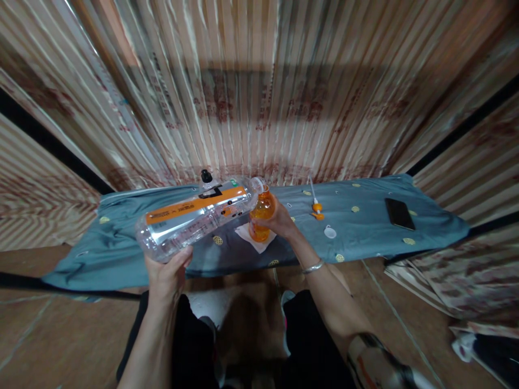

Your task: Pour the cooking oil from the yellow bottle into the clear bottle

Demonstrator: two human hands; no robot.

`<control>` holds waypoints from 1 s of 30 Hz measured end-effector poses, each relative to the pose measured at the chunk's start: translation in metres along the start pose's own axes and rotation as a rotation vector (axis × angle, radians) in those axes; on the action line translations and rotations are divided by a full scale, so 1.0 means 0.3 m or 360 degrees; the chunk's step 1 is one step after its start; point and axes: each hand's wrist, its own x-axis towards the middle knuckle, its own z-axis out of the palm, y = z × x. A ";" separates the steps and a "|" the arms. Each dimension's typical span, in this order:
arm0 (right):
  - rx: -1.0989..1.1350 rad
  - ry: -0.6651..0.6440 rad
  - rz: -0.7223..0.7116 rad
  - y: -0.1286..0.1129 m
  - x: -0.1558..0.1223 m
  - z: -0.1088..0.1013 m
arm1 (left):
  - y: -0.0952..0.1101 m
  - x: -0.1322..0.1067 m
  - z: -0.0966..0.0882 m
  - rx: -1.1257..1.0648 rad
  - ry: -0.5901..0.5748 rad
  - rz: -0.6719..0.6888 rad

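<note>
My left hand [166, 273] grips the lower end of a large clear plastic bottle [198, 216] with an orange and silver label. The bottle is tipped nearly on its side, its neck toward the right. Its mouth meets the top of a small orange see-through bottle [261, 221], which stands upright on a white tissue [261, 246]. Around that orange bottle my right hand [279, 217] is closed. Whether liquid is flowing between the two, I cannot tell. To the right lie an orange spray or pump head [317, 209] with a thin pale tube and a white round cap [330, 232].
A blue-green cloth [365, 237] with yellow prints covers the narrow table. A dark phone [399, 213] lies at its right. Behind the large bottle shows a black-topped container [206, 176]. Striped curtains [243, 108] and dark frame bars [52, 140] enclose the space.
</note>
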 end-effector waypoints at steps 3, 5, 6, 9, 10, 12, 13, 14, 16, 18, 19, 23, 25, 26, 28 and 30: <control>-0.0008 -0.0007 0.0028 -0.002 0.000 -0.003 | -0.008 0.000 -0.008 0.0003 0.0010 -0.0013; 0.0014 -0.0018 0.0035 -0.006 0.000 -0.005 | -0.013 0.001 -0.012 -0.0001 -0.0002 -0.0007; 0.0027 -0.0018 0.0036 -0.007 0.001 -0.006 | -0.014 0.002 -0.013 -0.0002 -0.0004 -0.0004; 0.0039 -0.0014 0.0041 -0.010 0.001 -0.006 | -0.013 0.002 -0.011 0.0004 -0.0004 -0.0007; 0.0039 -0.0015 0.0042 -0.010 0.002 -0.005 | -0.011 0.001 -0.010 0.0003 -0.0003 -0.0002; 0.0042 -0.0019 0.0042 -0.010 0.002 -0.005 | -0.009 0.000 -0.007 0.0004 -0.0007 0.0012; 0.0038 -0.0019 0.0043 -0.011 0.003 -0.005 | -0.008 0.000 -0.007 0.0008 -0.0011 0.0012; 0.0029 -0.0015 0.0043 -0.010 0.003 -0.006 | -0.008 -0.001 -0.007 0.0015 -0.0014 0.0009; 0.0010 -0.0010 0.0045 -0.010 0.004 -0.007 | -0.010 -0.001 -0.007 0.0030 -0.0012 0.0003; 0.0005 -0.0014 0.0044 -0.008 0.005 -0.008 | -0.012 0.000 -0.009 0.0036 -0.0006 0.0007; 0.0008 -0.0019 0.0044 -0.007 0.005 -0.009 | -0.014 0.000 -0.010 0.0032 -0.0001 0.0013; -0.0012 -0.0011 0.0040 -0.003 0.005 -0.009 | -0.018 0.001 -0.013 0.0023 -0.0010 0.0022; -0.0013 0.0002 0.0034 -0.003 0.005 -0.009 | -0.018 0.000 -0.014 0.0020 -0.0022 0.0037; -0.0012 0.0005 0.0035 -0.004 0.005 -0.009 | -0.018 0.000 -0.014 0.0017 -0.0028 0.0042; -0.0016 -0.0001 0.0042 -0.006 0.006 -0.009 | -0.016 -0.001 -0.014 0.0013 -0.0035 0.0040; -0.0021 -0.0014 0.0040 -0.009 0.006 -0.009 | -0.013 -0.002 -0.013 0.0013 -0.0031 0.0027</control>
